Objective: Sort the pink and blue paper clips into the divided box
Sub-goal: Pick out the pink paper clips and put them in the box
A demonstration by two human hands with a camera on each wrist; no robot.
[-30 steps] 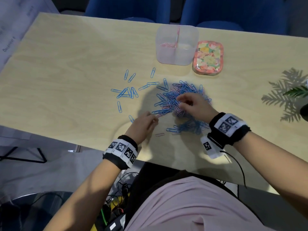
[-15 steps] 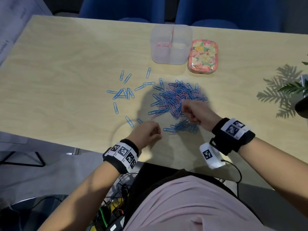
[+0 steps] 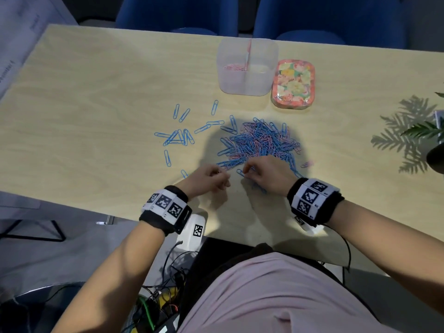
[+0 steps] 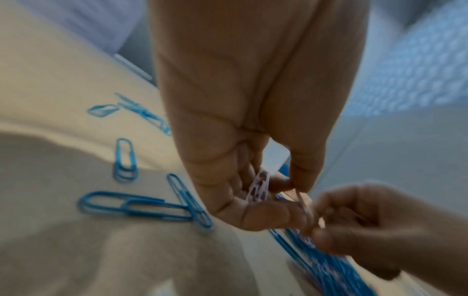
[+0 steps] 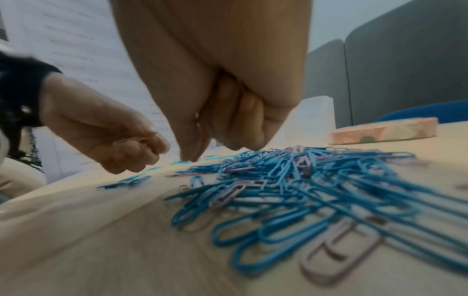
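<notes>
A mixed pile of blue and pink paper clips (image 3: 260, 140) lies mid-table, with loose blue clips (image 3: 179, 137) to its left. The clear divided box (image 3: 242, 84) stands behind; its left compartment holds pink clips (image 3: 234, 67). My left hand (image 3: 222, 179) is at the pile's near edge, fingers curled round pink clips (image 4: 259, 188). My right hand (image 3: 249, 170) is right beside it, thumb and forefinger pinching one pink clip (image 5: 198, 128) and meeting the left hand's fingers (image 4: 266, 214). Both hands hover just above the table.
A floral tin (image 3: 293, 84) sits against the box's right side. A potted plant (image 3: 427, 131) stands at the right edge of the table (image 3: 96, 92). Blue chairs (image 3: 168, 13) stand behind the far edge. One stray pink clip (image 3: 307, 164) lies right of the pile.
My right hand has left the middle of the pile and come down-left to meet the left hand. The left hand has stayed by the near edge, fingers still curled.
</notes>
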